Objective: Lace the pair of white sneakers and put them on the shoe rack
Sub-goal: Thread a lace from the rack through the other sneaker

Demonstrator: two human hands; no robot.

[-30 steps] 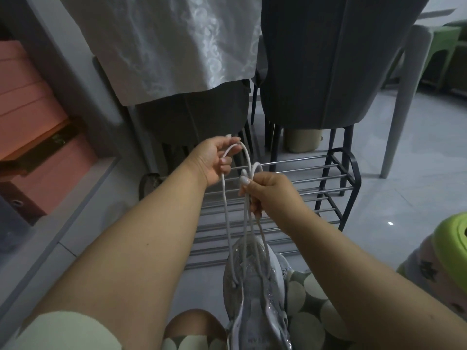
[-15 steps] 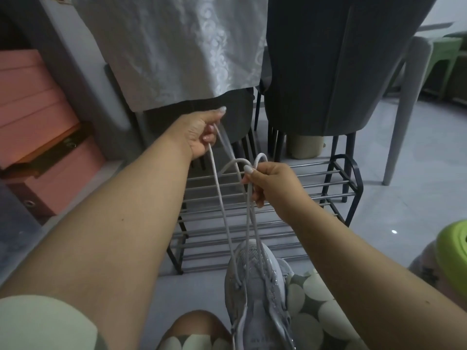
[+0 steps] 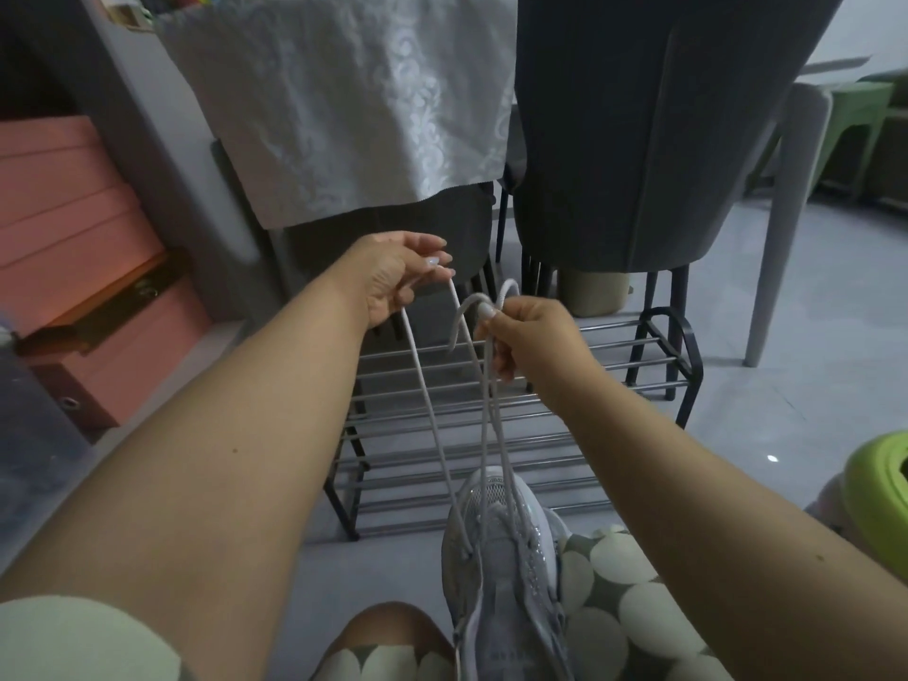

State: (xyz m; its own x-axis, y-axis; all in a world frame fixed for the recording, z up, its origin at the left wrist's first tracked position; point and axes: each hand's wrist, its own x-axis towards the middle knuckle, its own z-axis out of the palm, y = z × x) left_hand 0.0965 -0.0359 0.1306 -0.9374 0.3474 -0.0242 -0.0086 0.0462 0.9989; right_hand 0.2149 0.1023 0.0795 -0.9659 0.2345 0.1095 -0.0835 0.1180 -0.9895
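Observation:
One white sneaker (image 3: 501,577) rests on my lap, toe pointing away from me. Its white lace (image 3: 432,410) runs up from the eyelets in long strands. My left hand (image 3: 393,277) pinches one strand and holds it taut, up and to the left. My right hand (image 3: 530,336) grips the other strands, with a small loop of lace standing above its thumb. The black metal shoe rack (image 3: 653,366) stands on the floor just beyond my hands. The second sneaker is out of view.
Two grey chairs (image 3: 653,140) and a table with a white cloth (image 3: 354,105) stand behind the rack. Pink boxes (image 3: 73,223) sit at the left. A green stool (image 3: 879,489) is at the right edge. Grey tiled floor (image 3: 786,376) lies to the right.
My left hand rose, pulling its strand up and left, then came down a little. My right hand kept its grip on the loop in about the same place.

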